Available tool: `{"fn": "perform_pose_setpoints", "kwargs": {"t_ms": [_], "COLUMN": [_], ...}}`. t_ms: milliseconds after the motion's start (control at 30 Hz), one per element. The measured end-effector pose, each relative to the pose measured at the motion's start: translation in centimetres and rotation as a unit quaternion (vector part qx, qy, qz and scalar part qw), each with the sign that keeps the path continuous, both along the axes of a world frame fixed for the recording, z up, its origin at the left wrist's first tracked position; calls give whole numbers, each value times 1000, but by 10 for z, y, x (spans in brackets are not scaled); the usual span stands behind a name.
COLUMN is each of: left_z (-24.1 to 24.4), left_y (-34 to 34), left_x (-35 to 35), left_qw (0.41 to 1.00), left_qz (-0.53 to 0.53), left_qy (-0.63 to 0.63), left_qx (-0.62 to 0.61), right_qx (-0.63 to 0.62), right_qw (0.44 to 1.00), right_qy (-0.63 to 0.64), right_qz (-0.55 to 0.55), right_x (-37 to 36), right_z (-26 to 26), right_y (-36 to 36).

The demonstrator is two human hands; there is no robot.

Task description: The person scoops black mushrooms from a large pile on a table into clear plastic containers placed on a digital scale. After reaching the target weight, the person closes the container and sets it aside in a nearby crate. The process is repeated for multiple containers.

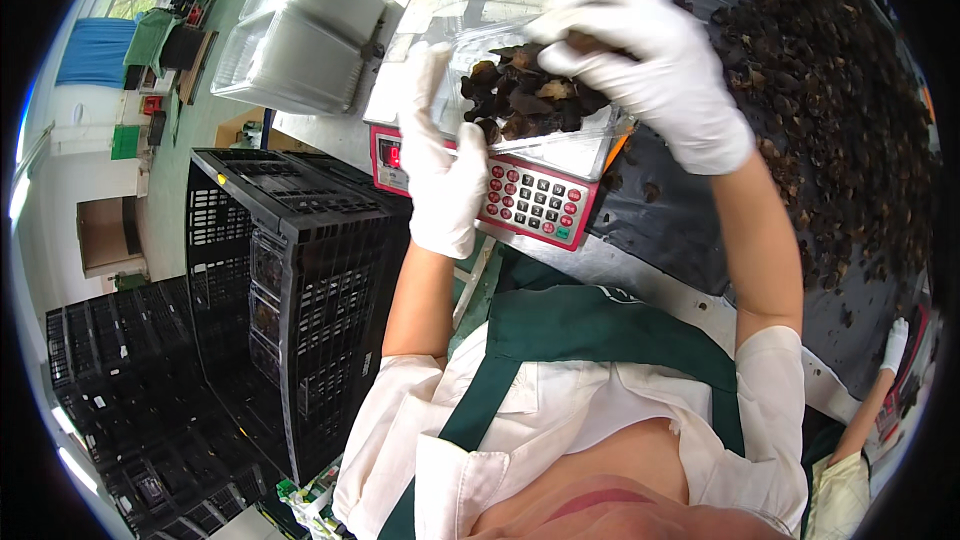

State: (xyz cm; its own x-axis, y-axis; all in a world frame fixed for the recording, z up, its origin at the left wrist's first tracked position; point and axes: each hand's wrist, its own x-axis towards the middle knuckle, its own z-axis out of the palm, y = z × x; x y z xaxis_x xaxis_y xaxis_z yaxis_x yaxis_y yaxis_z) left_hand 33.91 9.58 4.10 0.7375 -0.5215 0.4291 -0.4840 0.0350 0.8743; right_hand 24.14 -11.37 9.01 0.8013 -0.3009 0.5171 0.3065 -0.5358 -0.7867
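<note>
A clear plastic clamshell box [577, 141] with dark wood ear mushrooms [529, 94] in it rests on a red-rimmed digital scale [536, 199]. Its transparent lid stands raised on the far side. White gloves cover both hands. My left hand [446, 165] is at the box's left side, thumb and fingers apart, with nothing seen in its grip. Over the box's right part, my right hand [637, 60] curls its fingers around a brown mushroom piece, slightly blurred. The scale's red display is partly hidden by my left hand.
Stacked clear plastic boxes [300, 30] stand left of the scale. Wood ear mushrooms [817, 105] spread over a black sheet [675, 232] on the right. Black plastic crates [322, 300] stand below left, one holding filled boxes. At the lower right edge is a co-worker's gloved hand [895, 345].
</note>
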Motion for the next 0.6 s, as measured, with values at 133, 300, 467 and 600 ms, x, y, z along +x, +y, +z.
{"fn": "perform_pose_setpoints", "kwargs": {"t_ms": [133,300,467,600], "left_z": [-15,-7,-8,0], "left_y": [-8,-6,1,12], "left_x": [0,-2,-2,5], "left_qw": [998,998,998,999], "left_qz": [-41,-50,-49,-15], "left_qy": [32,-22,26,29], "left_qx": [22,22,-19,-41], "right_qx": [-346,-326,-201,-96], "right_qw": [936,941,978,995], "right_qy": [67,93,57,37], "right_qz": [5,1,12,-16], "right_x": [32,21,7,1], "right_z": [-38,-21,-18,-32], "right_y": [16,2,-9,-12]}}
